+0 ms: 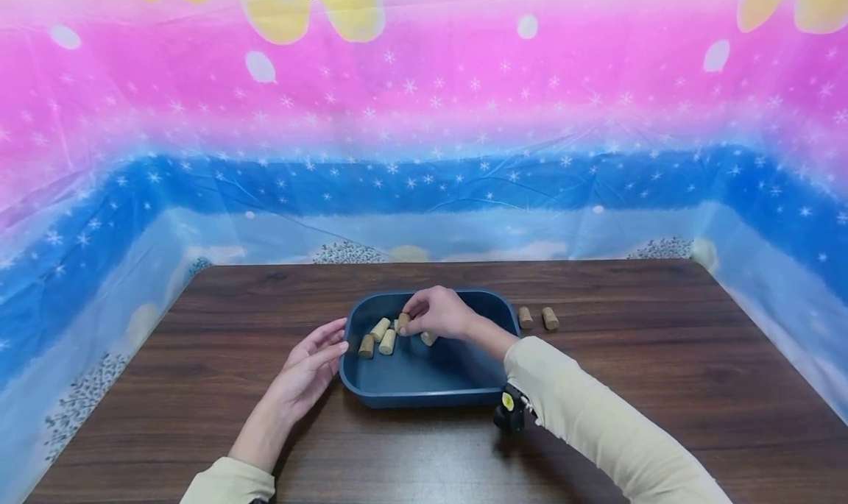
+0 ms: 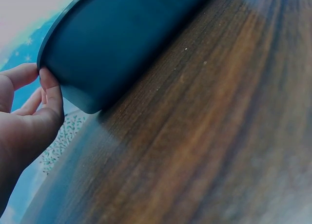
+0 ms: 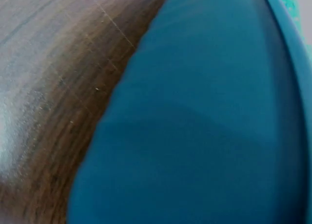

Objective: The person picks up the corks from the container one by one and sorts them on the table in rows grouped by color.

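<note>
A dark blue rectangular tray (image 1: 424, 399) stands on the table. At its left edge my left hand (image 1: 306, 371) pinches the rim between thumb and fingers, as the left wrist view shows on the tray wall (image 2: 117, 44). My right hand (image 1: 445, 314) reaches over the tray and pinches a brown cork (image 1: 403, 321) between thumb and fingertips. Below and beside it inside the tray lie several corks, among them a brown one (image 1: 366, 346) and a pale one (image 1: 387, 341). Another pale cork (image 1: 428, 338) is partly hidden under the right hand. The right wrist view holds mostly tray wall (image 3: 195, 136).
Two brown corks, one (image 1: 525, 318) close to the tray's right rim and one (image 1: 550, 318) farther right, stand on the dark wooden table (image 1: 662, 386). A pink and blue patterned cloth (image 1: 430, 121) hangs around the table's back and sides.
</note>
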The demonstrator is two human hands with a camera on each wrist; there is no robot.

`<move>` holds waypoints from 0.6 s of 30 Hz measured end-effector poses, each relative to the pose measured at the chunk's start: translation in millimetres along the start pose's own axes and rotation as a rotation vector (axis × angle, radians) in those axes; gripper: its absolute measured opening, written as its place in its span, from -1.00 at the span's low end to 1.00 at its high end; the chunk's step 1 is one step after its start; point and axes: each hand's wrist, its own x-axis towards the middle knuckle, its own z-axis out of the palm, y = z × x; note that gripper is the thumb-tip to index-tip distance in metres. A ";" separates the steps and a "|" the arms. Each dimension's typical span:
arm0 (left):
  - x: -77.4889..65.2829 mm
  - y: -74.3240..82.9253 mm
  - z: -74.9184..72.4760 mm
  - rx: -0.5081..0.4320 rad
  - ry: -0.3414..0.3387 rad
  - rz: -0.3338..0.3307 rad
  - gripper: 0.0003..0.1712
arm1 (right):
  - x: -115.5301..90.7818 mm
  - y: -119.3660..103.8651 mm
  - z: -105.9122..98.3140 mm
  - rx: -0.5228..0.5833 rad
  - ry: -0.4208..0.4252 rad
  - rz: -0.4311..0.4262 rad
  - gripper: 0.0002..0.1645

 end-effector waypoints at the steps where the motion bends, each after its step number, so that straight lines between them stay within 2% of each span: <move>1: 0.1 -0.3 0.1 0.002 -0.002 0.000 -0.38 | -0.4 0.1 -1.6 0.007 0.002 0.002 -0.67; 9: 0.0 -0.5 0.5 0.008 0.006 -0.006 -0.38 | -4.2 0.1 -13.2 0.055 0.003 -0.020 -0.62; 18: -0.5 0.6 0.4 0.006 0.004 -0.004 -0.39 | -8.6 2.1 -24.9 0.056 0.022 -0.015 -0.57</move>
